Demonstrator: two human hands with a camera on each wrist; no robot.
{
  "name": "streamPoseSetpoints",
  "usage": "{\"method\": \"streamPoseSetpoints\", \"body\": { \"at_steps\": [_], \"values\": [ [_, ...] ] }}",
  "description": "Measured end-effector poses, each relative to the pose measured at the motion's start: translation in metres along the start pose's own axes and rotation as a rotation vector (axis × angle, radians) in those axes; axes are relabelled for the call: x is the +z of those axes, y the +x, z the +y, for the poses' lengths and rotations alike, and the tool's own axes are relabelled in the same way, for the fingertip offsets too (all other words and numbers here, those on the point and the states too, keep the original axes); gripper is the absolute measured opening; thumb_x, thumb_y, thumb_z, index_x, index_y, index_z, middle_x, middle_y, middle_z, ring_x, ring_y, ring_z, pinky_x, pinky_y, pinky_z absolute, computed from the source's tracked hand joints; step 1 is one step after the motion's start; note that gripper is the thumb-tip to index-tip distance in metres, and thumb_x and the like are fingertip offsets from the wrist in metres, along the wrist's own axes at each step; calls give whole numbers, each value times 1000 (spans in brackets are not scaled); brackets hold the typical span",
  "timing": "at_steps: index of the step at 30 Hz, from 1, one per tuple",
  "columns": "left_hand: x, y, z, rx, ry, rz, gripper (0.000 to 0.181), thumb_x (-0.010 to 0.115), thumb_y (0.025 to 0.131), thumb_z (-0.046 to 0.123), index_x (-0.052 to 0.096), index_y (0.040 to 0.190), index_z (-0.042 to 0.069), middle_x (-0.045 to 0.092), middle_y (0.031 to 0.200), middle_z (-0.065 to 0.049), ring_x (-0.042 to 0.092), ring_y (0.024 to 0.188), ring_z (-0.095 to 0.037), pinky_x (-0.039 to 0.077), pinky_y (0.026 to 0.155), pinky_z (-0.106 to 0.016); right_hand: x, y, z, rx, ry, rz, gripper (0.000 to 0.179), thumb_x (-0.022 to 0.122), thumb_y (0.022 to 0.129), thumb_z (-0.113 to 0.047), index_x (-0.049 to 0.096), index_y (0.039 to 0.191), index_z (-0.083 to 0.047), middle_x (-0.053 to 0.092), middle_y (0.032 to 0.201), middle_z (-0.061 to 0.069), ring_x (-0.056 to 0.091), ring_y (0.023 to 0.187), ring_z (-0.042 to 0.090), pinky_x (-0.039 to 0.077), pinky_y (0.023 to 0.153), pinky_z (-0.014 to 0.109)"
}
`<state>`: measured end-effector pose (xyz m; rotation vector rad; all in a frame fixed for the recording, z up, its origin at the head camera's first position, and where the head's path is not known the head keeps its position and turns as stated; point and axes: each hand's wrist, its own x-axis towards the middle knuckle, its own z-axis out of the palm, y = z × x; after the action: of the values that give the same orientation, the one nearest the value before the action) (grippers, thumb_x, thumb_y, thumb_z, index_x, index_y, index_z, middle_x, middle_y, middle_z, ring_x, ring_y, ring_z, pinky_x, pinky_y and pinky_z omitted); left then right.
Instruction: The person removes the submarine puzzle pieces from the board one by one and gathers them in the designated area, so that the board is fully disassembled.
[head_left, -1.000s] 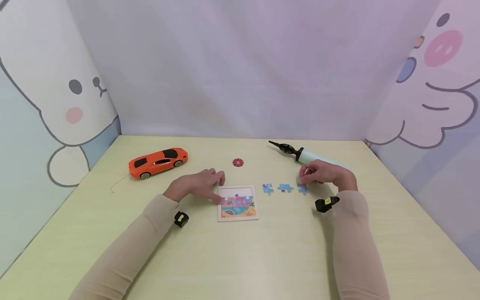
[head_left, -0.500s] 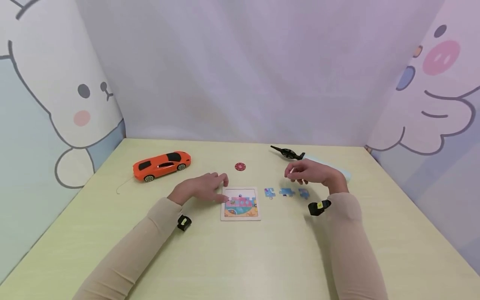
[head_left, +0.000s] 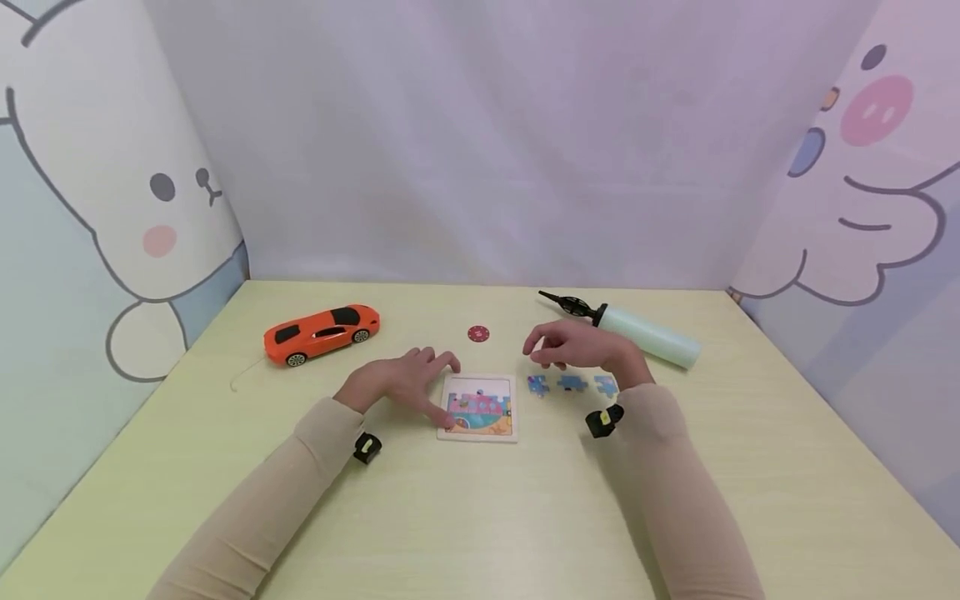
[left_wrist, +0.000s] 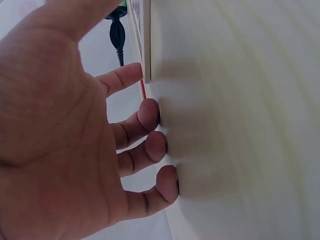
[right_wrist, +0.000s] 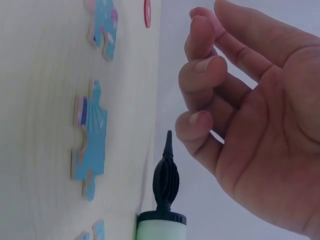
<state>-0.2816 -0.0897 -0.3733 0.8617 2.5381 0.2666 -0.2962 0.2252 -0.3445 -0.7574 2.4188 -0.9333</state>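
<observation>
A square puzzle tray lies on the table, its lower part filled with pink, blue and orange pieces and its top strip bare. My left hand spreads at its left side, thumb on the lower left of the picture and index finger at the far left corner. Other left fingertips rest on the table in the left wrist view. Over the table right of the tray hovers my right hand, fingers loosely bent, holding nothing. Beneath and beside it lie three blue puzzle pieces: left, middle and right.
An orange toy car stands at the back left, a thin wire trailing from it. A red round chip lies behind the tray. At the back right is a pale green hand pump with a black nozzle. A curtain hangs behind.
My right hand has lifted off the rightmost piece and moved left above the row. My left thumb has slid nearer along the tray's left side. The pump's body shows fully again.
</observation>
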Motion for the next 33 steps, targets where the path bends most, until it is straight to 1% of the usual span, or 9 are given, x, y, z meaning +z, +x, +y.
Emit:
{"method": "streamPoseSetpoints", "body": {
  "at_steps": [3,8,11,14,19,21,24,30,33],
  "values": [
    [4,1,-2,-8,0,1,83,76,78,63,38,140,24,46,122,-9,43,116,-30,42,95,-50,8,10,-11,-14,-26,-29,25,60,101,-18,62,122,-4,65,90,18,55,71,26,47,72,41],
    [2,1,-1,-25,12,4,84,75,77,65,38,140,24,47,124,-9,44,116,-29,42,98,-50,23,26,-26,-17,-87,-105,25,62,100,-21,64,122,-11,67,90,11,61,80,31,48,75,36],
    [0,2,1,-20,14,10,84,75,78,63,38,140,21,47,124,-10,44,117,-30,42,98,-49,32,34,-32,-12,-127,-149,23,63,99,-22,65,120,-15,67,89,6,60,78,25,47,72,33],
    [-3,3,3,-15,17,19,83,75,79,62,37,140,20,47,124,-10,44,117,-30,42,98,-49,40,39,-35,-7,-139,-179,20,64,97,-20,66,117,-18,65,86,4,57,74,20,46,67,32],
    [-3,2,3,-29,16,-3,82,75,79,64,38,139,21,47,121,-9,44,116,-28,43,96,-48,52,45,-37,-21,-140,-232,23,67,97,-24,64,119,-20,64,88,1,57,78,15,45,71,31],
    [-4,1,3,-33,17,-5,82,75,79,64,38,138,21,47,120,-9,45,115,-28,44,95,-48,54,47,-38,-27,-138,-240,26,68,97,-26,63,122,-20,64,89,1,58,81,15,45,77,31],
    [-5,1,4,-29,18,2,83,75,79,64,38,139,20,47,120,-10,44,114,-29,44,93,-48,57,47,-41,-22,-131,-242,28,68,96,-23,61,123,-18,63,88,1,57,82,16,45,79,32],
    [-4,1,3,-36,12,-12,83,74,80,64,36,140,21,46,123,-9,43,116,-29,43,94,-48,64,48,-45,-40,-110,-274,33,68,95,-14,56,126,-15,53,76,-1,49,71,12,41,74,29],
    [-2,1,2,-38,4,-14,82,74,80,64,36,140,21,46,123,-9,43,116,-29,43,94,-48,68,48,-47,-38,-101,-287,35,67,94,-10,53,126,-13,49,73,-1,45,68,11,39,72,28]
  ]
}}
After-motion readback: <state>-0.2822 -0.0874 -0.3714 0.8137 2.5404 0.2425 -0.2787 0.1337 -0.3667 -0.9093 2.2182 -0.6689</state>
